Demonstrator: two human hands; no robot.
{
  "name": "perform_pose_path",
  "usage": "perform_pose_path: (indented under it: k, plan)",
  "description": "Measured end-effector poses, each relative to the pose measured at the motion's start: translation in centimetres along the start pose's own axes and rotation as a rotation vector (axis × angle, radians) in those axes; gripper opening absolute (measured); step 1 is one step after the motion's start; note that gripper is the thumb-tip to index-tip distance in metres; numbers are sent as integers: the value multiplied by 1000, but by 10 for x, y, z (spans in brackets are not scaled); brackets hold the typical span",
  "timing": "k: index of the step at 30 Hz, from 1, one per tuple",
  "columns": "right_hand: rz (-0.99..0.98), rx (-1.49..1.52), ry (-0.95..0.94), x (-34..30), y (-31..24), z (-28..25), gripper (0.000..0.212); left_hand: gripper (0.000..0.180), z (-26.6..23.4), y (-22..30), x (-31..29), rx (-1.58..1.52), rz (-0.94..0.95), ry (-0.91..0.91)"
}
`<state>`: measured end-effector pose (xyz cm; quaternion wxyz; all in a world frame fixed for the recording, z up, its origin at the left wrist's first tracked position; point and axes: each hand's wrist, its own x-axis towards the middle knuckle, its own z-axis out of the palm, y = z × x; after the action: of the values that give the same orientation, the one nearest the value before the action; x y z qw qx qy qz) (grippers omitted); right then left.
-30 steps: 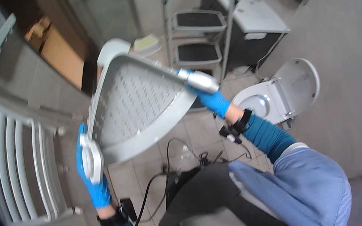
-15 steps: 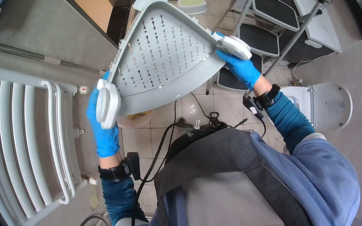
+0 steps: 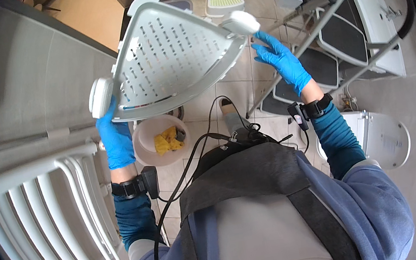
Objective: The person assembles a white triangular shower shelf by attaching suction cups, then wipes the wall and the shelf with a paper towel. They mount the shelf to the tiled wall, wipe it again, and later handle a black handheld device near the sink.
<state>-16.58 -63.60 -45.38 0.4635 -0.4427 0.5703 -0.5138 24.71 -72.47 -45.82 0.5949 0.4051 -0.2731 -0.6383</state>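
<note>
A light grey, perforated corner shelf is held up in front of me, tilted, its rounded corner pointing away. A white round suction-cup-like piece sticks out at its left end, another at its right end. My left hand, in a blue glove, grips the shelf just below the left piece; its fingers are partly hidden behind the shelf. Just below the right piece, my right hand, also blue-gloved, is open with fingers apart, off the shelf.
A white towel radiator is on my left. On the tiled floor stands a pale pink basin holding a yellow cloth. A folding step ladder stands at right before a sink, near a toilet. A small stool sits beyond.
My right hand has let go of the shelf's right end and opened. The shelf has swung, its right end moving up and away, and shifted left. The view has turned, showing the basin.
</note>
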Motion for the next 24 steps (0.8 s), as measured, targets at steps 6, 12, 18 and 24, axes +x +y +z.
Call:
perform_pose_path:
  k: [6, 12, 18, 24]
  plan:
    - [140, 101, -52, 104, 1, -49, 40, 46, 15, 15, 76, 93, 15, 171]
    - [85, -562, -92, 200, -6, -69, 41, 48, 30, 27, 142, 103, 103, 260]
    - [76, -704, -311, 292, -23, -61, 45, 47, 37, 23, 215, 7, 77, 356]
    - [242, -718, -261, 393, -40, -63, 43, 43, 75, 22, 335, -19, 16, 325]
